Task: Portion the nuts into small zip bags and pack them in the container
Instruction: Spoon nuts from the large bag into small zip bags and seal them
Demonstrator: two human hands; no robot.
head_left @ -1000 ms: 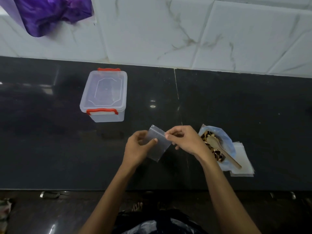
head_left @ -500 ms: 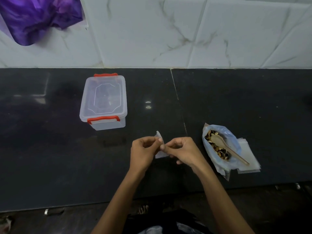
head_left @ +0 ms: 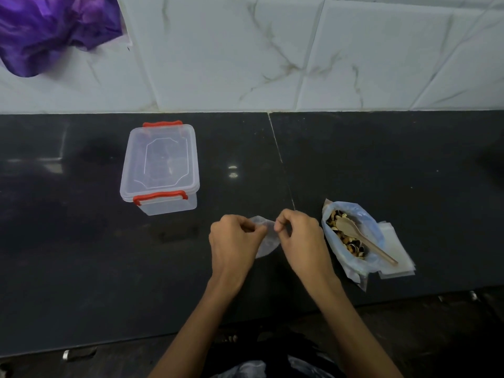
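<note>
1. The left hand (head_left: pixel 234 241) and right hand (head_left: pixel 300 238) are pinching the small zip bag (head_left: pixel 266 241) between curled fingers.
2. The nut bag (head_left: pixel 351 238) is lying right of the fingers; the lidded container (head_left: pixel 161 167) is sitting beyond-left on the desk (head_left: pixel 381 165).

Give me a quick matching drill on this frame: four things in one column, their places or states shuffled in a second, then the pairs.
1. clear plastic container with red latches
2. wooden spoon
3. small clear zip bag
4. stack of flat clear bags

A. pinched between both hands
B. lid on, left of the hands
C. under the nut bag's right edge
D. resting in the nuts

Pairs: 1-B, 2-D, 3-A, 4-C
</note>
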